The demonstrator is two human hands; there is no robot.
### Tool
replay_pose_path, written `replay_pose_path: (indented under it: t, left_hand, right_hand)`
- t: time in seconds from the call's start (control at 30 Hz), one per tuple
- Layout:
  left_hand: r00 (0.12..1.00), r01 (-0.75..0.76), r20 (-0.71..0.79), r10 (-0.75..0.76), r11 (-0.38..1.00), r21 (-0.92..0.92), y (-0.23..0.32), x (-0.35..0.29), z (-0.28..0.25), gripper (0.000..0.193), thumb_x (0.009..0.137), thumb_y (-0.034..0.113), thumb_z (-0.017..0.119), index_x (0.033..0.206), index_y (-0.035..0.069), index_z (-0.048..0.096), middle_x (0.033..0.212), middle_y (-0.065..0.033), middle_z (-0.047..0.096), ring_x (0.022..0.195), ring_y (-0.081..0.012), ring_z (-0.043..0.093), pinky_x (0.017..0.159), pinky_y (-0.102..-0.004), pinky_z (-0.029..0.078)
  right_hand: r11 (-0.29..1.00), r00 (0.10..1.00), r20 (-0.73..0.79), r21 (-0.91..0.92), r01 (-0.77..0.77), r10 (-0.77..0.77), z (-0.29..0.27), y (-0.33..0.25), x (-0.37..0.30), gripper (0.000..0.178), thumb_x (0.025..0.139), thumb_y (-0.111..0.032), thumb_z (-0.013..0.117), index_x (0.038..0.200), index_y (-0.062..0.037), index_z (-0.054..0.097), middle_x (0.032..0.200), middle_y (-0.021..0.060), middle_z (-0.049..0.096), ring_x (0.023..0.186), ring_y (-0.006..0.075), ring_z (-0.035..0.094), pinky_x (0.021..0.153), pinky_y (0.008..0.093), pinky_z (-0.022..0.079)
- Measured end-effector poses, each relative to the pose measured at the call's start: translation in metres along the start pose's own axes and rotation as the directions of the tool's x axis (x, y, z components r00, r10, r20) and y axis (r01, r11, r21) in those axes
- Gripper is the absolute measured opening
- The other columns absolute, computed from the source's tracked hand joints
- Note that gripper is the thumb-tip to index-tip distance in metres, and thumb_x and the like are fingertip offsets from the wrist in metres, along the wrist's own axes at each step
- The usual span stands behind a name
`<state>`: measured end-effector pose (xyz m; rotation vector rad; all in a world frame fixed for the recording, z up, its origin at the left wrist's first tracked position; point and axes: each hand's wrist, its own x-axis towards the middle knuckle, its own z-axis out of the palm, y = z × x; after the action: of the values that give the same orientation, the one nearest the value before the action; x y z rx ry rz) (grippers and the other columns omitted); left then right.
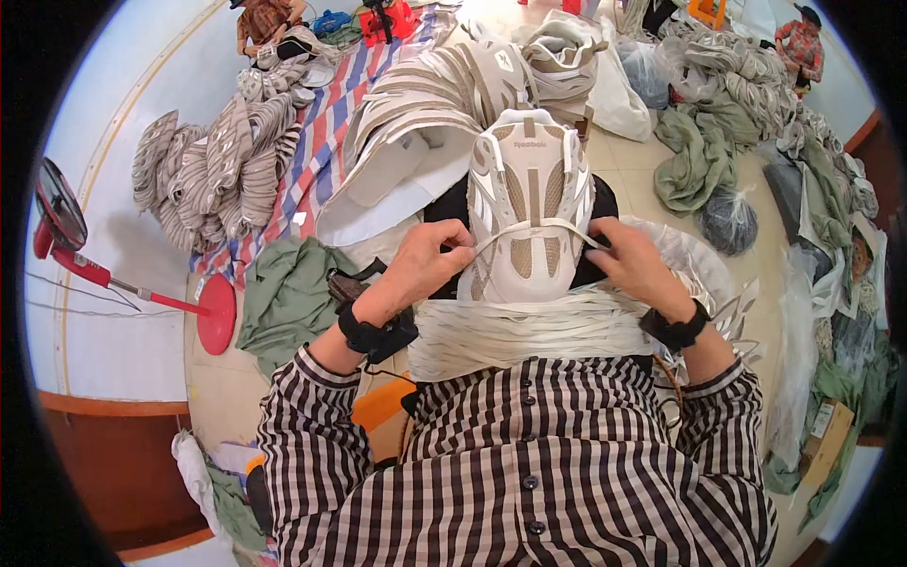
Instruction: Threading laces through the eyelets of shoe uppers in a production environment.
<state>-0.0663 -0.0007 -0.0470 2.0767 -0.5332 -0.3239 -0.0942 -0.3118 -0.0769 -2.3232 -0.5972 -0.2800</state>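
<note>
A beige and white shoe upper [521, 269] rests in front of my lap, its tongue pointing away from me and its toe toward me. A pale flat shoelace [540, 224] runs across its front, near the lower eyelets. My left hand [427, 260] pinches the lace's left part beside the upper. On the other side, my right hand [635, 263] pinches the right part between thumb and fingers. The lace looks drawn out to both sides. A thick bundle of white laces [529, 333] lies across my lap, just below the toe.
Beyond the upper lies a row of nested shoe uppers [416, 94]. More uppers are heaped at left [222, 175] on a striped sheet [316, 142]. A red-based fan [217, 314] stands left. Green cloth [694, 156] and bagged material [729, 222] lie right. Other people sit far off.
</note>
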Motion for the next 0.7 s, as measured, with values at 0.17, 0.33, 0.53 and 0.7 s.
replay_pose_path:
  t: [0.17,0.33,0.53,0.7]
  left_hand:
    - [0.990,0.142,0.010,-0.144,0.960,-0.241,0.014,-0.010,-0.010,0.007,0.089,0.009,0.055,0.086,0.002,0.053,0.065,-0.0003,0.054,0.055,-0.0073,0.050,0.048,-0.0211,0.040]
    - [0.981,0.191,0.078,-0.177,0.951,-0.244,0.000,-0.027,-0.039,0.006,0.090,0.008,0.053,0.087,0.003,0.052,0.063,0.0002,0.051,0.054,-0.0072,0.049,0.048,-0.0208,0.040]
    - [0.929,0.182,-0.356,-0.098,0.961,0.210,-0.046,-0.108,-0.117,0.005,0.085,0.006,0.054,0.084,0.002,0.051,0.060,-0.0012,0.044,0.055,-0.0086,0.041,0.050,-0.0247,0.036]
    - [0.853,0.305,-0.446,-0.272,0.952,0.003,-0.045,-0.174,-0.164,0.007,0.081,0.006,0.059,0.085,0.005,0.054,0.063,0.0036,0.045,0.056,-0.0051,0.043,0.051,-0.0214,0.034]
  right_hand:
    - [0.979,0.988,0.067,-0.161,-0.126,0.139,-0.001,-0.014,0.005,0.009,0.083,-0.009,0.057,0.090,-0.0025,0.055,0.081,0.0190,0.062,0.076,0.0399,0.059,0.065,0.0461,0.046]
    - [0.930,0.991,-0.116,-0.352,-0.105,0.068,-0.023,0.014,-0.014,0.005,0.084,-0.005,0.052,0.088,-0.0035,0.055,0.080,0.0193,0.061,0.075,0.0403,0.059,0.063,0.0466,0.045]
    - [0.838,0.917,-0.295,-0.398,-0.373,0.268,-0.089,0.085,-0.065,0.009,0.085,-0.002,0.047,0.092,-0.0025,0.053,0.072,0.0183,0.059,0.065,0.0358,0.059,0.058,0.0407,0.044]
    - [0.832,0.807,-0.302,-0.073,-0.550,0.507,-0.148,0.126,-0.114,0.007,0.088,-0.009,0.051,0.090,-0.0023,0.052,0.064,0.0092,0.053,0.059,0.0207,0.054,0.055,0.0334,0.042]
